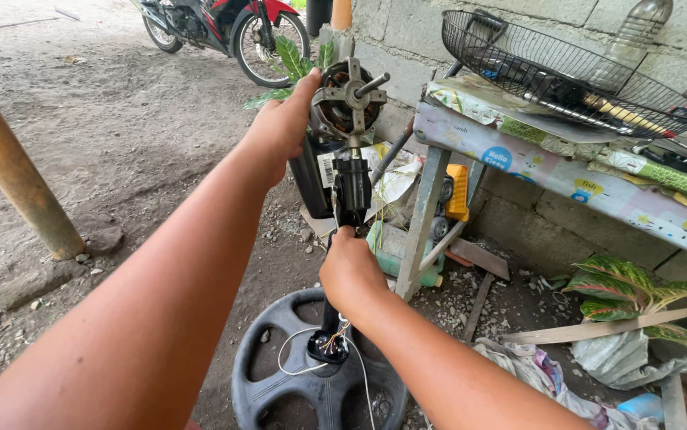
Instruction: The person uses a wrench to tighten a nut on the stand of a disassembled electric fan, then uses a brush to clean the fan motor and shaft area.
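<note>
— What are the hands doing?

— The left hand (279, 127) is wrapped around the side of the fan motor (345, 99); the right hand (349, 267) is clamped on the black stand pole (350, 191) below it.

— Which way does it point?

— The pole's long axis runs upright from the round black base (279, 374) on the dirt. The motor's shaft (371, 84) aims up and right, toward the wire fan guard (558, 72) on the covered table (582, 179). Loose wires (331, 342) hang near the base.
</note>
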